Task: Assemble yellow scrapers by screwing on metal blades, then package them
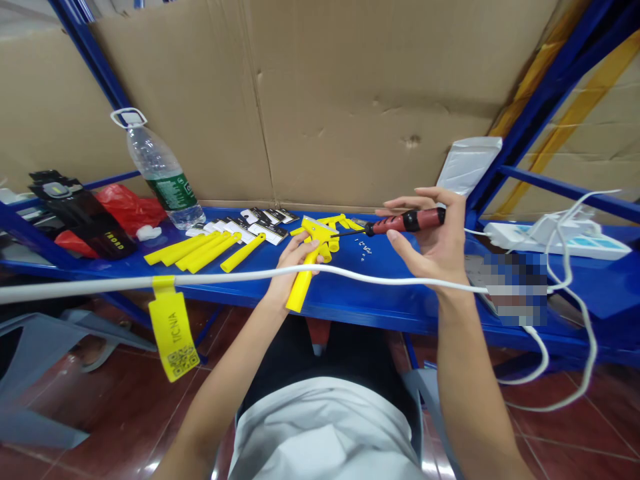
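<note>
My left hand (295,260) is closed around a yellow plastic scraper (303,287), its wide head tilted up and away from me. In my right hand (435,247) is a screwdriver (400,222) with a red and black handle, held nearly level between thumb and fingers. Its thin shaft points left, and the tip meets the scraper's head; whether it sits in a screw is too small to tell. Loose yellow handles (215,252) lie in a row left of my left hand. Behind the held scraper are more yellow heads (340,221), and small screws (365,250) are scattered to its right.
Black-and-white packets (270,232) lie behind the handles. A water bottle (170,180), a red bag (130,207) and a black flask (85,220) stand left. A white cable (380,277) crosses in front of the blue shelf (350,310); a power strip (560,239) lies right.
</note>
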`<state>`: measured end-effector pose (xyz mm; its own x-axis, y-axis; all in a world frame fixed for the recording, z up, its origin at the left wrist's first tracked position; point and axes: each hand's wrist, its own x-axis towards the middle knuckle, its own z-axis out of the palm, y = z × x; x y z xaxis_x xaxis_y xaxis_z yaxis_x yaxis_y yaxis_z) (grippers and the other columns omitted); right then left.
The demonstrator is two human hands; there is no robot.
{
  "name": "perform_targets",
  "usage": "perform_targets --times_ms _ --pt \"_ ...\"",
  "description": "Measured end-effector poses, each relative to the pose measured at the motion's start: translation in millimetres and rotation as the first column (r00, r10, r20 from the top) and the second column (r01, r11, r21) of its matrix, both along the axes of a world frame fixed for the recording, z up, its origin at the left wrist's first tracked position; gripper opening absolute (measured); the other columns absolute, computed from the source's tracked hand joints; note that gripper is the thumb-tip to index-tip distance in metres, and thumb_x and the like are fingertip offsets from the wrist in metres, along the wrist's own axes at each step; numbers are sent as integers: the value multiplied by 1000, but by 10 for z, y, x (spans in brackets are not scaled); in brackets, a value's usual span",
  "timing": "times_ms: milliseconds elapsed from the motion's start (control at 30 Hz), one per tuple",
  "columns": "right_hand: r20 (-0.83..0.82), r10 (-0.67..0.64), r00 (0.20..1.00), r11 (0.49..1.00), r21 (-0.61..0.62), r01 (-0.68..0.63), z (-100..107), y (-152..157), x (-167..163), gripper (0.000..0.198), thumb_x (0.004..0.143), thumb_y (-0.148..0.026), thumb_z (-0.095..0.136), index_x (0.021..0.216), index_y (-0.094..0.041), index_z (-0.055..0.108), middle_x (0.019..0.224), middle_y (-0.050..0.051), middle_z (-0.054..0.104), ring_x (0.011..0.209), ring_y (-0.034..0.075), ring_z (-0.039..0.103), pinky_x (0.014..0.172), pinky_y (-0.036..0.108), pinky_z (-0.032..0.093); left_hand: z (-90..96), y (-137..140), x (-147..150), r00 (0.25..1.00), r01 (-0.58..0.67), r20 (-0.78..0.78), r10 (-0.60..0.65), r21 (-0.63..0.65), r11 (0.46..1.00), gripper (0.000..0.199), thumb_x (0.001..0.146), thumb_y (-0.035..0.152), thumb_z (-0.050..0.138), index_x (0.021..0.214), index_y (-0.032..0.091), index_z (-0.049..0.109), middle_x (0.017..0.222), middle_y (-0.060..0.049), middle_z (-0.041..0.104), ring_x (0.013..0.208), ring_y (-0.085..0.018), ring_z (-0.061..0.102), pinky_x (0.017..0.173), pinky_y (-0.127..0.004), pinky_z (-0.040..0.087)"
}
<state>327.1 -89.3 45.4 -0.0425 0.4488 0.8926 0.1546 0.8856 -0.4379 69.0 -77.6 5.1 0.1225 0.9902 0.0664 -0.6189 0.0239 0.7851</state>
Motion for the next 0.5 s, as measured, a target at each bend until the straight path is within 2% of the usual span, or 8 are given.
perform_targets --times_ms 100,333,400,500 --pt "6 13 1000 1000 -18 -13 19 -36 -15 60 96 -44 91 143 -44 54 136 4 79 116 37 85 111 69 68 3 4 0 1000 7 -7 -7 16 1000 43 89 16 89 125 20 67 115 -9 81 67 -12 74 46 -17 54" --pt "-32 -148 989 988 36 149 -15 40 10 67 85 -54 100 138 -40 61 110 3 84 100 36 84 103 65 70 -10 21 7 1000 -16 -20 15 -22 1000 47 87 17 90 127 20 67 109 -9 82 65 -13 74 44 -16 52" --pt "-34 -149 988 988 20 150 -15 39 10 65 87 -53 99 137 -41 59 112 3 83 100 36 84 105 64 70 -18 24 7 999 -25 -27 24 -35 999 47 87 17 91 128 21 67 107 -9 82 66 -13 75 45 -17 52" --pt "-18 -57 998 998 -24 57 -2 -1 -4 62 93 -45 94 139 -41 54 127 4 81 109 35 85 111 64 68 -21 26 6 999 -28 -26 27 -37 999 48 87 18 91 129 21 67 105 -8 81 66 -14 74 45 -17 51"
